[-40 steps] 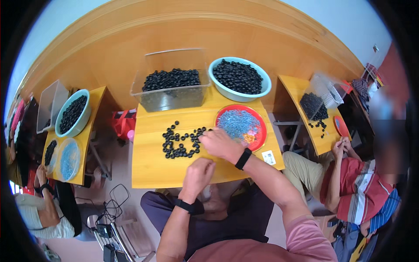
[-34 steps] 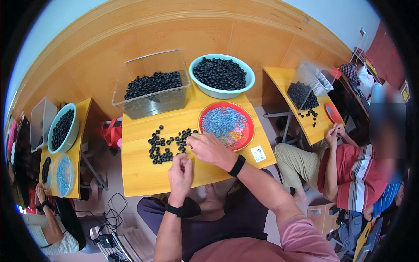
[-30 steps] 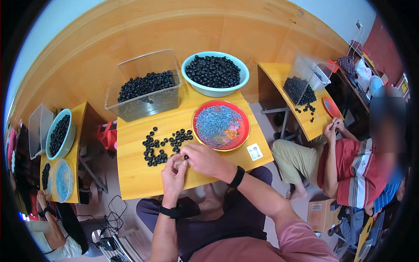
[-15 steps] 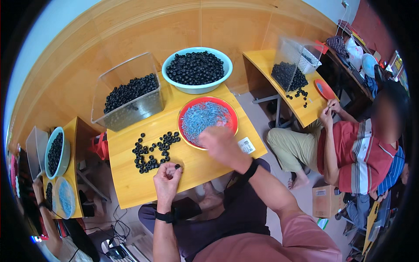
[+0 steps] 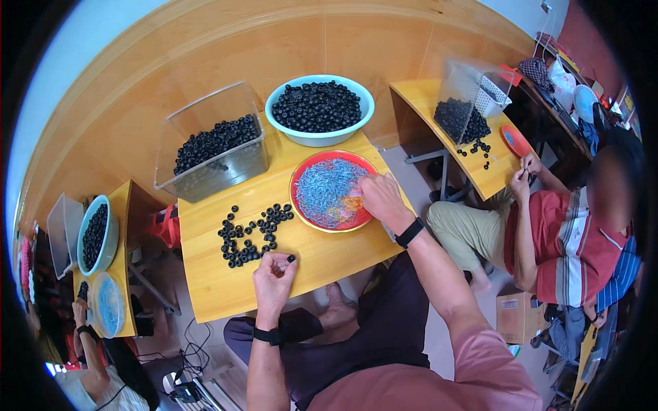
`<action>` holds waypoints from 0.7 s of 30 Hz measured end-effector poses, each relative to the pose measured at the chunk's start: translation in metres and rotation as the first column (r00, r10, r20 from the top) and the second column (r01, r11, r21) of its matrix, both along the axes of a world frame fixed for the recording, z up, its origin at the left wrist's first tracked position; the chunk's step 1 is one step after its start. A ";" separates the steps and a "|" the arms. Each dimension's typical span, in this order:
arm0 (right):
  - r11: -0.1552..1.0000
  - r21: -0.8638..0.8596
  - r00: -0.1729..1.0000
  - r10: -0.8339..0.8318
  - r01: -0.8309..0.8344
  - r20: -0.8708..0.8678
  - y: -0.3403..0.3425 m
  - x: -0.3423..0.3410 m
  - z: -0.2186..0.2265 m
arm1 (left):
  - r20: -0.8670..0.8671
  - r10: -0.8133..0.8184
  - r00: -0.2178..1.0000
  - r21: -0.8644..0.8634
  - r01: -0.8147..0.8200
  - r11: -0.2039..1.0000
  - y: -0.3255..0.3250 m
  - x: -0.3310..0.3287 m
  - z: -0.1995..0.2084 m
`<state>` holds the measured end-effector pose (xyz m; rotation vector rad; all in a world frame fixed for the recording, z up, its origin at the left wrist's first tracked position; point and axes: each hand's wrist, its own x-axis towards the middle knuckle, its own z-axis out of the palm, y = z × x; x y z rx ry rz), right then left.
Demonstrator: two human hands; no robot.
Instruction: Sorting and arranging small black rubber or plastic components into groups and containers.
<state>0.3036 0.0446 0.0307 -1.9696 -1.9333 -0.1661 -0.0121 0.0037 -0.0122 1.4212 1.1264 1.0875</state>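
Note:
My left hand [image 5: 273,282] is closed by the table's front edge, pinching a small black round piece [image 5: 291,259] between thumb and fingertips. Just beyond it lie loose black round pieces [image 5: 240,255] with centre holes, in an uneven cluster. My right hand [image 5: 384,197] reaches over the right rim of a red plate [image 5: 365,220] with its fingers bent together. Many thin bluish metallic pieces [image 5: 322,183] fill that plate, with some pink and orange among them at the right. Whatever the right fingertips hold is hidden.
Behind the plate stands a light-blue basin [image 5: 320,140] heaped with black pieces. A clear plastic bin [image 5: 216,181] at its left holds more. At the right table [image 5: 411,96] a person in a red shirt [image 5: 558,257] works; another person's hand [image 5: 81,314] shows at far left.
My right hand has shifted rightward, from over the plate's front part to its right rim. My left hand keeps its pinch on the black piece. The whole view has shifted slightly.

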 end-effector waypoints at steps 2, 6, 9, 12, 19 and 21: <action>0.997 0.070 0.997 0.033 -0.027 -0.077 -0.009 0.000 -0.004 | 0.001 0.013 1.000 -0.002 -0.013 1.000 -0.002 0.002 0.001; 0.968 0.225 0.927 0.186 -0.115 -0.326 -0.048 -0.017 0.011 | -0.049 0.013 0.999 0.010 -0.012 1.000 -0.006 0.000 0.012; 0.990 0.117 0.841 0.129 -0.079 -0.525 -0.080 -0.047 0.009 | -0.258 0.073 0.964 0.074 -0.055 0.996 -0.007 -0.006 0.014; 0.991 0.082 0.753 0.132 -0.104 -0.644 -0.091 -0.061 -0.003 | -0.142 0.082 0.986 0.075 -0.072 0.995 0.008 -0.001 0.005; 0.989 0.139 0.752 0.131 -0.053 -0.646 -0.090 -0.077 -0.037 | 0.025 0.087 0.996 0.065 -0.089 0.994 0.011 0.000 0.001; 0.986 0.164 0.692 0.140 -0.031 -0.709 -0.091 -0.076 -0.042 | -0.045 0.067 0.997 0.091 -0.063 0.994 0.010 0.000 0.001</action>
